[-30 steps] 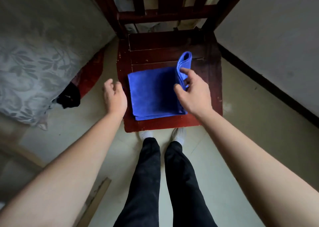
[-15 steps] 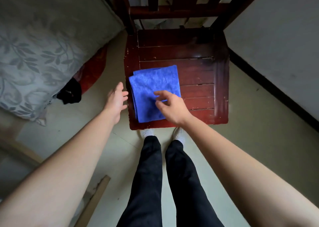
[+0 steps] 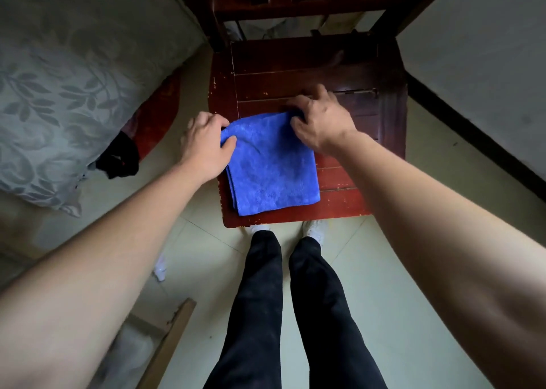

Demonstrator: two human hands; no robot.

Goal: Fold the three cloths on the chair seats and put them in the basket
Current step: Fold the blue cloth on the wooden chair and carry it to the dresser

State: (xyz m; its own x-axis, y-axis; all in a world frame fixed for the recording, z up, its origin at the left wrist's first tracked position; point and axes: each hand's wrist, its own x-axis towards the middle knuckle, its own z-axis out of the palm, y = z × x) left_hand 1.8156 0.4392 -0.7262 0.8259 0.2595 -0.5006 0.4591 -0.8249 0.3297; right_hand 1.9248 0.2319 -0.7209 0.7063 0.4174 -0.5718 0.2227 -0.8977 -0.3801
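Gripping blue cloth (image 3: 271, 164) atop chair (image 3: 295, 63) beside bedding (image 3: 59, 93): left hand (image 3: 204, 146), right hand (image 3: 323, 122).

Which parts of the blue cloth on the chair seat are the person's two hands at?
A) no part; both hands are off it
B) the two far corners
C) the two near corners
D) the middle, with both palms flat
B: the left hand pinches the far left corner of the cloth and the right hand grips its far right corner, on the chair seat.
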